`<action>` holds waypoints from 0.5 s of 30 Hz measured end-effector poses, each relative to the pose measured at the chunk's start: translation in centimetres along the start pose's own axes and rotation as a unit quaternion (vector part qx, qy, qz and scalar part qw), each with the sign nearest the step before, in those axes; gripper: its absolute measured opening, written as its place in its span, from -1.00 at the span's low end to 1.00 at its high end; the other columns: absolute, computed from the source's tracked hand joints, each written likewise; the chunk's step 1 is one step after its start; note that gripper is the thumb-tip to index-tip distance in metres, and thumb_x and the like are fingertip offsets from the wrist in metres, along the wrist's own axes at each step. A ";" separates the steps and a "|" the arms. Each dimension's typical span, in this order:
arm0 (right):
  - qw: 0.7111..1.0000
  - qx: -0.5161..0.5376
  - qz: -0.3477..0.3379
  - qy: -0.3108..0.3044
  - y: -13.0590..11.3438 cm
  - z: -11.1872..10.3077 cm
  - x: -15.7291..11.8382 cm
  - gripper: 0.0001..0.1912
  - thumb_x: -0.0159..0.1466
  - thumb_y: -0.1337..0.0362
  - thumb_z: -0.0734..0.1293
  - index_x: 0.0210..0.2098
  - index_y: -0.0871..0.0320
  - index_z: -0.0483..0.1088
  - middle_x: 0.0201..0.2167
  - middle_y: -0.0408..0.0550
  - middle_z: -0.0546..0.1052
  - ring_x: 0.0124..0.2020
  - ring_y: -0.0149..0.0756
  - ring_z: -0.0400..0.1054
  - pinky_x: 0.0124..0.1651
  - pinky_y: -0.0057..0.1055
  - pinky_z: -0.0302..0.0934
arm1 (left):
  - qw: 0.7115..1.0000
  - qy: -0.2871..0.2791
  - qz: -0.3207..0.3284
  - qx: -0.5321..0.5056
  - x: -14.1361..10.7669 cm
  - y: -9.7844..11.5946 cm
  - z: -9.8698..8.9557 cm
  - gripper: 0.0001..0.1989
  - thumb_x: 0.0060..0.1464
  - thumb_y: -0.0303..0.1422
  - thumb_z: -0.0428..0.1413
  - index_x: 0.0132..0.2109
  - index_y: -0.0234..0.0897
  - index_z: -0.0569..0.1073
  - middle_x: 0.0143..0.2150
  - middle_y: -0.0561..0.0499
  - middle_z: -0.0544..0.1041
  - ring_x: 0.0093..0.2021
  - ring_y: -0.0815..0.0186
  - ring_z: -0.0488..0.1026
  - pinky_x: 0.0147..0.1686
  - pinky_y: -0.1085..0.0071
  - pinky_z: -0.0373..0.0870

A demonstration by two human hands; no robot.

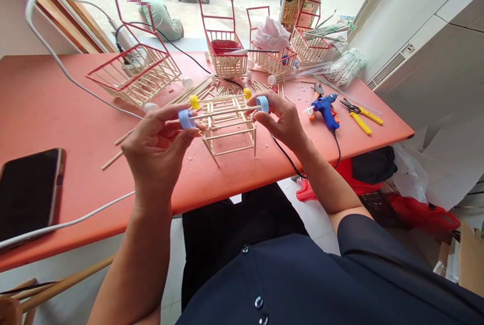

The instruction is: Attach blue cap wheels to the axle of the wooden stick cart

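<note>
My left hand (161, 138) pinches a blue cap (186, 119) at the left end of a thin wooden stick (223, 113). At the stick's right end, my right hand (282, 115) grips another blue cap (262, 104). The stick lies across the upper side of a small frame of wooden sticks (230, 138), which rests on the tabletop between my hands. Two yellow caps, a left one (194, 102) and a right one (247, 94), sit at the ends of a parallel stick on the frame's far side.
Stick baskets with red rims (134, 75) (227, 57) line the back of the orange table (91, 163). A blue glue gun (325, 109) and yellow-handled pliers (361, 113) lie right, a phone (32, 191) left. A white cable crosses the left side. Outside sits a person (161, 14).
</note>
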State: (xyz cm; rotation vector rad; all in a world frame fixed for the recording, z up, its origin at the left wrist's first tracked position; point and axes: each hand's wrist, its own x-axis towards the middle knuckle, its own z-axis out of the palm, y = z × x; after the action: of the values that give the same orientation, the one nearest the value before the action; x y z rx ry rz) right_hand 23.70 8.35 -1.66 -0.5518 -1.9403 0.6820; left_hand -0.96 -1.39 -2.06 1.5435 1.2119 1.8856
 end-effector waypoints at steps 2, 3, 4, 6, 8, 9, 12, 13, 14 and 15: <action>1.000 0.000 -0.004 -0.002 0.1 0.0 0.0 -0.46 0.43 -0.22 0.35 0.00 0.16 0.48 -0.15 -0.11 0.57 -0.24 -0.44 0.55 -0.17 -0.47 0.42 | 1.000 0.002 -0.001 0.003 0.0 0.1 0.0 -0.64 0.10 -0.37 0.43 0.06 -0.05 0.69 -0.09 0.10 0.74 -0.17 0.34 0.73 -0.11 0.40 0.73; 1.000 0.001 -0.006 -0.002 0.1 0.0 0.0 -0.47 0.43 -0.21 0.35 0.00 0.16 0.48 -0.15 -0.11 0.57 -0.23 -0.44 0.55 -0.17 -0.46 0.42 | 1.000 0.003 0.000 0.004 0.0 0.1 0.0 -0.64 0.10 -0.37 0.43 0.06 -0.04 0.69 -0.09 0.10 0.74 -0.17 0.34 0.73 -0.11 0.40 0.73; 1.000 0.002 -0.008 -0.002 0.1 0.0 0.0 -0.47 0.43 -0.21 0.35 0.01 0.16 0.48 -0.16 -0.11 0.57 -0.23 -0.44 0.55 -0.17 -0.46 0.42 | 1.000 0.004 0.001 0.004 0.0 0.1 0.0 -0.64 0.10 -0.37 0.44 0.06 -0.04 0.69 -0.09 0.10 0.74 -0.17 0.34 0.73 -0.11 0.40 0.73; 1.000 0.007 -0.010 0.000 0.2 0.1 0.0 -0.47 0.43 -0.20 0.35 0.01 0.16 0.48 -0.15 -0.11 0.57 -0.22 -0.44 0.54 -0.17 -0.46 0.42 | 1.000 0.004 0.002 0.003 0.0 0.1 -0.1 -0.64 0.10 -0.37 0.43 0.06 -0.05 0.69 -0.09 0.10 0.74 -0.17 0.35 0.73 -0.12 0.40 0.73; 1.000 0.015 -0.007 0.003 0.2 0.1 0.0 -0.48 0.42 -0.19 0.37 0.00 0.16 0.49 -0.16 -0.11 0.57 -0.23 -0.44 0.54 -0.17 -0.46 0.42 | 1.000 0.003 0.003 0.000 0.0 0.1 -0.1 -0.64 0.11 -0.38 0.43 0.06 -0.05 0.69 -0.09 0.10 0.74 -0.17 0.36 0.73 -0.12 0.41 0.73; 1.000 0.019 -0.004 0.004 0.2 0.1 0.0 -0.48 0.41 -0.19 0.38 0.00 0.16 0.50 -0.16 -0.12 0.58 -0.23 -0.44 0.54 -0.17 -0.46 0.43 | 1.000 0.003 0.002 -0.001 -0.1 0.0 -0.1 -0.64 0.11 -0.38 0.43 0.06 -0.06 0.69 -0.09 0.10 0.74 -0.18 0.36 0.73 -0.12 0.42 0.73; 0.999 0.033 0.007 0.008 0.2 0.1 0.0 -0.49 0.39 -0.18 0.42 -0.02 0.16 0.52 -0.17 -0.12 0.59 -0.24 -0.43 0.54 -0.17 -0.45 0.44 | 1.000 0.002 0.002 -0.002 -0.1 0.0 -0.1 -0.65 0.11 -0.38 0.43 0.06 -0.05 0.69 -0.10 0.11 0.74 -0.18 0.36 0.73 -0.12 0.42 0.72; 0.999 0.038 0.008 0.009 0.2 0.1 0.1 -0.49 0.39 -0.18 0.42 -0.02 0.16 0.52 -0.17 -0.12 0.59 -0.24 -0.43 0.54 -0.17 -0.44 0.44 | 1.000 0.002 0.003 -0.001 0.0 0.0 -0.1 -0.65 0.11 -0.38 0.43 0.06 -0.05 0.69 -0.10 0.11 0.74 -0.17 0.36 0.73 -0.11 0.42 0.72; 0.999 0.043 0.009 0.010 0.2 0.1 0.1 -0.49 0.38 -0.18 0.43 -0.02 0.16 0.52 -0.17 -0.12 0.59 -0.23 -0.43 0.54 -0.17 -0.44 0.44 | 1.000 0.001 0.004 0.000 0.0 0.0 -0.2 -0.64 0.11 -0.38 0.43 0.06 -0.05 0.69 -0.10 0.11 0.74 -0.17 0.36 0.73 -0.11 0.42 0.72; 0.999 0.046 0.009 0.010 0.1 0.1 0.1 -0.48 0.38 -0.18 0.43 -0.02 0.16 0.52 -0.17 -0.11 0.59 -0.22 -0.43 0.55 -0.16 -0.44 0.45 | 1.000 0.000 0.005 0.000 0.0 0.0 -0.2 -0.64 0.11 -0.38 0.43 0.06 -0.04 0.69 -0.10 0.11 0.74 -0.16 0.36 0.73 -0.10 0.42 0.72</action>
State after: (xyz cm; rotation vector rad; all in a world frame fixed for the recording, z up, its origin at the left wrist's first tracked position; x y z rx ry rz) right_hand 23.58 8.46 -1.75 -0.5179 -1.8765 0.7710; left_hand -1.10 -1.45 -2.09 1.5521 1.2075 1.8927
